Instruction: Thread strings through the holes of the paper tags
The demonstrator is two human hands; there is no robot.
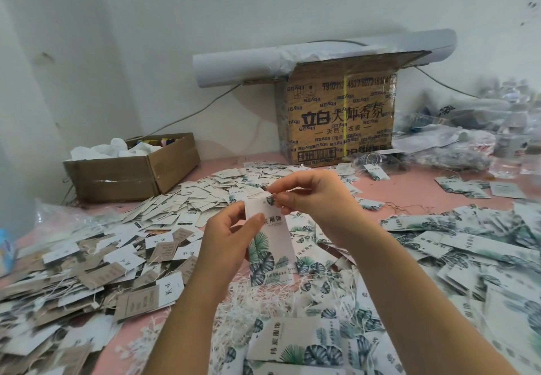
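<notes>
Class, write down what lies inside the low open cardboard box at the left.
Inside the low brown cardboard box, crumpled white bags or paper fill the top, with small yellow and blue items behind. Whatever lies beneath is covered.

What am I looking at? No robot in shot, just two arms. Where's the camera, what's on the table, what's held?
No machine: a person works bare-handed, filmed by one wide-angle camera on their head, looking down. The left hand holds a leaf-printed paper tag upright; the right hand pinches at its top edge. I cannot make out a string there. The pink surface carries heaps of tags, loose white strings, a tall carton and a low open box.
</notes>
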